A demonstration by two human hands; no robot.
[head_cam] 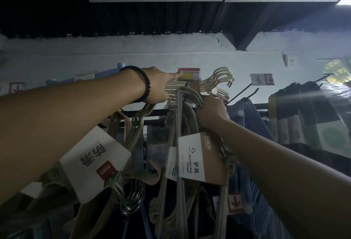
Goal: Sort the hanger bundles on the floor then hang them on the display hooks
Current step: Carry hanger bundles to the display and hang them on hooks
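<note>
I look up at a wall of display hooks. My left hand (157, 85), with a dark bead bracelet on the wrist, reaches up to the red-and-yellow price tag (189, 74) at the tip of a hook, fingers touching it; its grip is hidden. My right hand (210, 111) grips the necks of a cream hanger bundle (178, 125) with a brown-and-white paper band (195, 157), held up at the hook. Another cream bundle (220, 79) hangs on that hook. A second banded bundle (98, 161) dangles under my left forearm.
An empty black hook (245, 91) with a tag marked 8 (261, 79) sticks out to the right. Blue hangers (248, 113) and dark packaged goods (303, 113) hang further right. More hangers crowd the rack below. A dark ceiling is overhead.
</note>
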